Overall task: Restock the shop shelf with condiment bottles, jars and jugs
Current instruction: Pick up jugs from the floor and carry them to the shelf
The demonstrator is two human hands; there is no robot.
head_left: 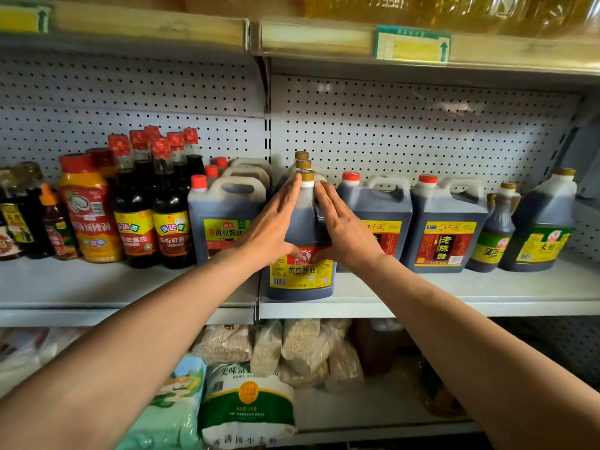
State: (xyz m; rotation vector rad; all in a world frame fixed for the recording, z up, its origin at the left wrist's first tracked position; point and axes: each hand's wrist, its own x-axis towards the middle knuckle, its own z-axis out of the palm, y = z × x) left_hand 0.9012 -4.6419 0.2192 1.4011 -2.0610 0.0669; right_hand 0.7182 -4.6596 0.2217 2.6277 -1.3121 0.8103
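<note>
Two flat, straight-fingered hands, left hand (276,222) and right hand (344,227), press soy sauce jug (302,274) at frame centre on shelf (454,297) edge. Likely heavy, rigid, smooth; best gripped by handle.

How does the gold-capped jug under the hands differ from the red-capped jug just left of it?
The gold-capped round-shouldered dark jug stands at the shelf's front edge; the red-capped squarish plastic jug sits further back. Both hands, left hand and right hand, press the first; nothing touches the second. Both hold dark liquid and carry yellow labels.
</note>
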